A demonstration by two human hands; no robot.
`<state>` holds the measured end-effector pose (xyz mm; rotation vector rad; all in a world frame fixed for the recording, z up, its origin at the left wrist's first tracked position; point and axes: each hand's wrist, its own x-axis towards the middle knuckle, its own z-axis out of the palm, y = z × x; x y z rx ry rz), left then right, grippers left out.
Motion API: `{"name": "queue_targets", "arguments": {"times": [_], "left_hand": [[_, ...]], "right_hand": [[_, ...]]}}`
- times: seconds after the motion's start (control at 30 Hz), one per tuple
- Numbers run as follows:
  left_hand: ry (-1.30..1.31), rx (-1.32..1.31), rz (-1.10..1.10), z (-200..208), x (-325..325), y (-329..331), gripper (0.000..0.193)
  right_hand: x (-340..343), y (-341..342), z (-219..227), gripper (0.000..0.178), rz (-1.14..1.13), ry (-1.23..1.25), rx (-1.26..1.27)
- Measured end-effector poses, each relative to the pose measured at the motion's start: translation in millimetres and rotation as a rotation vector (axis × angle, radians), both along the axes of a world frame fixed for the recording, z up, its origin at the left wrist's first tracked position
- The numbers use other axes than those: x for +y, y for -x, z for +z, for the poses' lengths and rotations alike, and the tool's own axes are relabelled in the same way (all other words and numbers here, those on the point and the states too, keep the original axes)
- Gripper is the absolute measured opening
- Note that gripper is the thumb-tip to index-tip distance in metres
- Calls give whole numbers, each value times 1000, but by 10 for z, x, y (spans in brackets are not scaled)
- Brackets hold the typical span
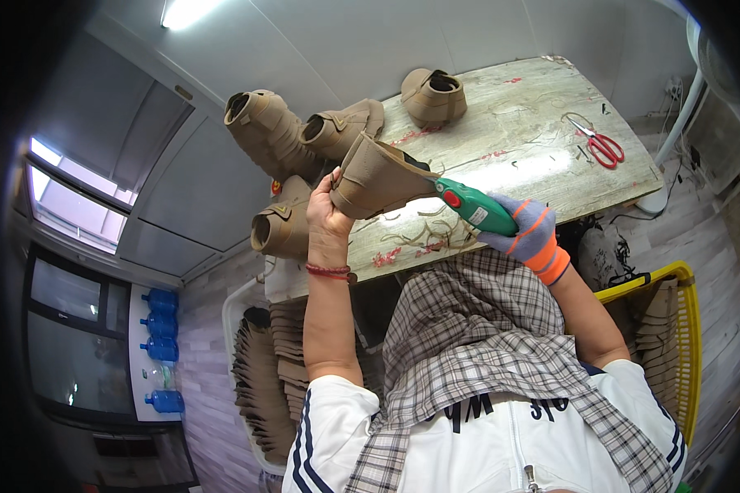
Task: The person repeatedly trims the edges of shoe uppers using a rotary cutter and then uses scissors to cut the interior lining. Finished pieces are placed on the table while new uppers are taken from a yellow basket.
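Observation:
My bare left hand point(330, 207) grips a brown, flared, cup-shaped piece point(378, 177) with a dark inside, held above the table's left half. Red bracelets point(329, 269) circle that wrist. In my right hand point(534, 238), which wears a grey and orange glove, is a green handheld electric cutter point(478, 209) with a red button. Its front end meets the right edge of the brown piece; the blade itself is hard to make out there. Thin trimmed strips point(427, 234) lie on the table below the cutter.
The worn table point(543, 107) carries red-handled scissors point(604, 150) at right and another brown piece point(433, 97) at the back. Stacked brown pieces point(267, 127) crowd its left end. A white basket point(232, 320) and a yellow basket point(692, 345) hold more. Blue water bottles point(161, 349) stand far left.

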<state>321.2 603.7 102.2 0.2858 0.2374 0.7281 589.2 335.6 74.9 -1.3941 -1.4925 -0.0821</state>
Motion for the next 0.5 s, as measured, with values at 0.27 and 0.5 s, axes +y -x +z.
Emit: {"name": "queue_targets", "arguments": {"times": [0.27,0.5], "left_hand": [[-321,173,263,404,-705,-464,27],[-858,445,371,285,-769,-608,33]], "right_hand": [[123,81,-128,56,1,38,140],[254,105,-147,54,56,130,569]]}}
